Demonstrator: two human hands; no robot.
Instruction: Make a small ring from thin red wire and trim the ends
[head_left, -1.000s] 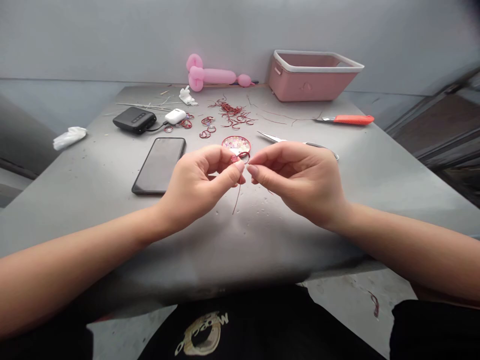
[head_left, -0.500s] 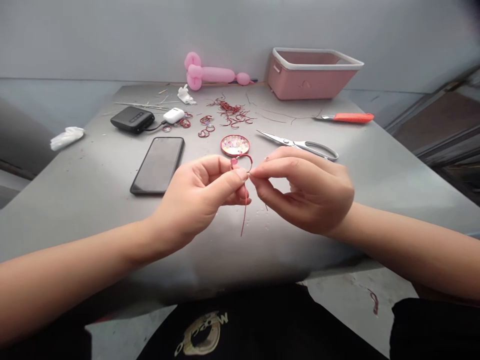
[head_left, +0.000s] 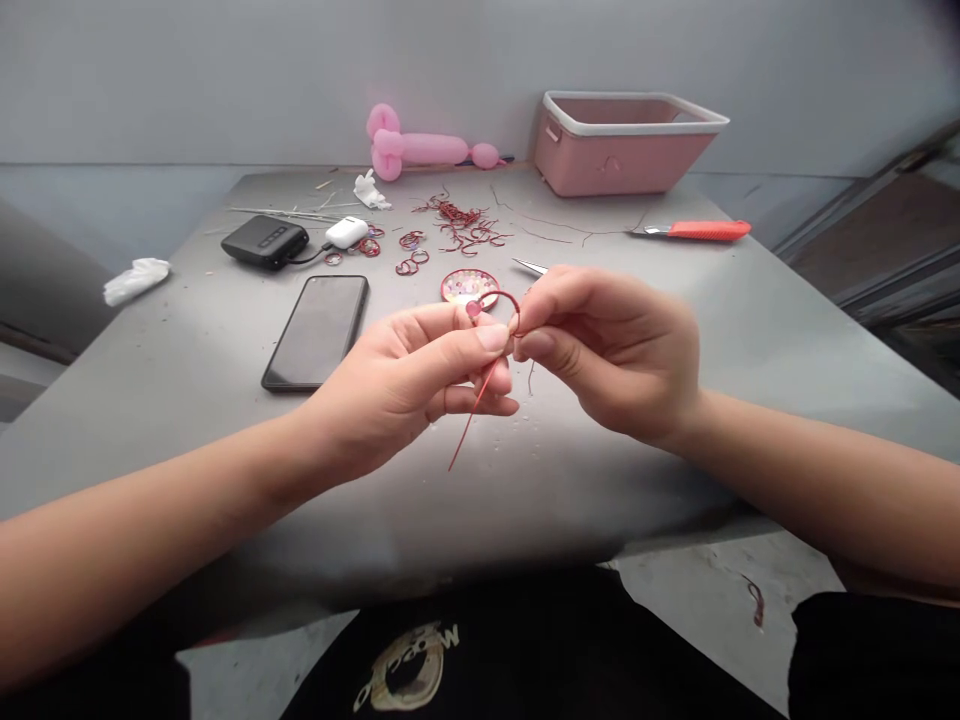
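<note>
"Red cord ring (head_left: 507, 295), a small one: what has hold of it?"

"Both hands, up above the table (head_left: 757, 350). The left hand (head_left: 416, 360) pinches its near edge between thumb and forefinger, other fingers loosely curled. The right hand (head_left: 619, 350) has thumb and forefinger closed on the ring's right side; which strand lies between them is too small to tell."

"How would it handle?"

"Next to no weight, I'd judge. The curve looks springy enough to keep its round shape, yet soft enough to squash under a hard squeeze. The loose end (head_left: 469, 420) hanging below the left thumb seems thin and limp."

"And the pink bead (head_left: 473, 309) on its left?"

"Smooth, probably slippery. I'd leave that alone and grip the ring beside it, fingertips only."

"What lies around?"

"Just beyond the ring, a red-rimmed dish (head_left: 442, 289) of beads. The phone (head_left: 316, 332) is to the left; the scissors (head_left: 529, 267) are partly hidden behind the right hand. Farther off come more small rings (head_left: 411, 240) and a heap of cord scraps (head_left: 459, 214), and past them a pink balloon (head_left: 431, 150) and a pink basket (head_left: 600, 165) near the wall (head_left: 225, 80)."
</note>
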